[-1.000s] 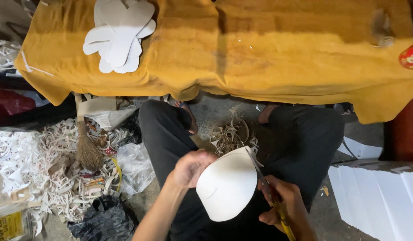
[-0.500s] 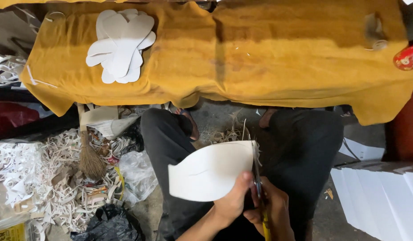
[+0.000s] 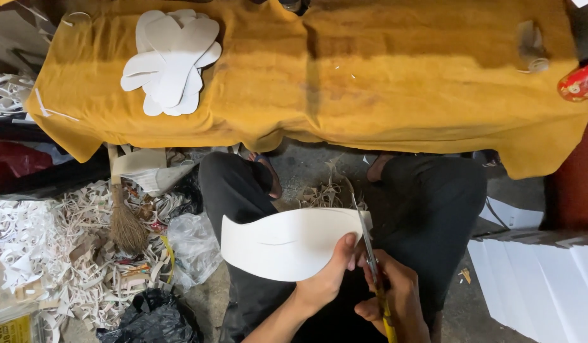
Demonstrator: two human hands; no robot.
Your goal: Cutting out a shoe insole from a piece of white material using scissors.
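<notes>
left hand (image 3: 329,279) pinches white sheet (image 3: 287,244) over the lap, below the desk (image 3: 395,95). right hand (image 3: 395,302) is closed on scissors (image 3: 370,254), blades at the sheet's right edge. cut looks partway done; stack of cut pieces (image 3: 170,60) on desk.

Single head cam, looking steeply down over the lap.
Hands sit close at bottom centre, left hand (image 3: 325,282) and right hand (image 3: 395,302); yellow cloth table (image 3: 383,82) fills the top, littered floor (image 3: 65,254) at left. No second view.
</notes>
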